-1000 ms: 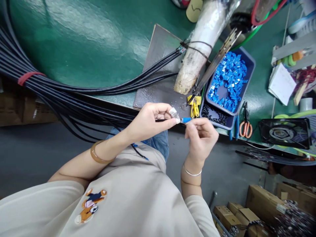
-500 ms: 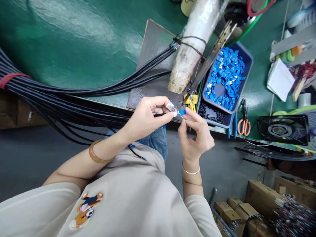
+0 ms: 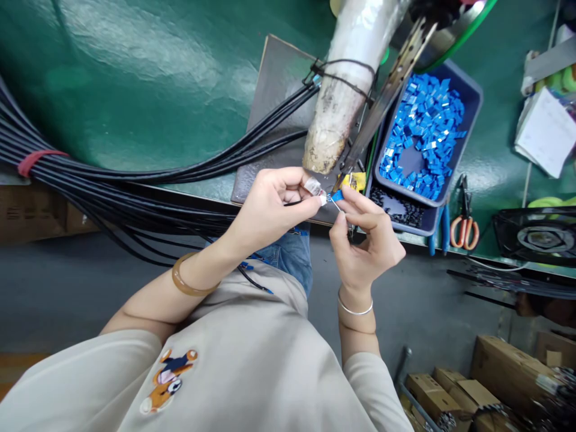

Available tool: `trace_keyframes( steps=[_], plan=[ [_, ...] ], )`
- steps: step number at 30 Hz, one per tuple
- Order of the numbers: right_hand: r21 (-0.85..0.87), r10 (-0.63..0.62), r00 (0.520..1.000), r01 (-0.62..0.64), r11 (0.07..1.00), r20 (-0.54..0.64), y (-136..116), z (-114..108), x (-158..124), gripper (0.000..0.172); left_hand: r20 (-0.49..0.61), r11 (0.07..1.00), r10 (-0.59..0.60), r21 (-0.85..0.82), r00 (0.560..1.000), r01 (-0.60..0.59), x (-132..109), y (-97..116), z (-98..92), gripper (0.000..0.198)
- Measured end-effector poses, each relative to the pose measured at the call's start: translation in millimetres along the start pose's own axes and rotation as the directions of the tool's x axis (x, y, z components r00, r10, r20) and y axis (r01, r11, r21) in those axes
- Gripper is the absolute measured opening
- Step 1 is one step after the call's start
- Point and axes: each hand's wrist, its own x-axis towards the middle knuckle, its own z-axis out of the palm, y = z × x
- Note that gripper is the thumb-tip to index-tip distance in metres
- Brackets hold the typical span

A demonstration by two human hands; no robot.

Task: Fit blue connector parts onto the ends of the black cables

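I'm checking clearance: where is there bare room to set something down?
The widest bare patch is green tabletop, beyond the black cables and left of the grey board. A smaller one lies between the tray of blue pieces and the white papers. It is crowded around the left hand and right hand, near the wrapped tube.
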Motion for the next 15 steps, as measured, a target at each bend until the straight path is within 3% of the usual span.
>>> trace_keyframes(
  steps=[15],
  plan=[
    [-0.059, -0.034, 0.999, 0.033, 0.998, -0.017, -0.9, 0.4, 2.5, 0.013, 0.002, 1.0, -0.008, 0.014, 1.0, 0.008, 0.0, 1.8, 0.8, 0.012]
  ],
)
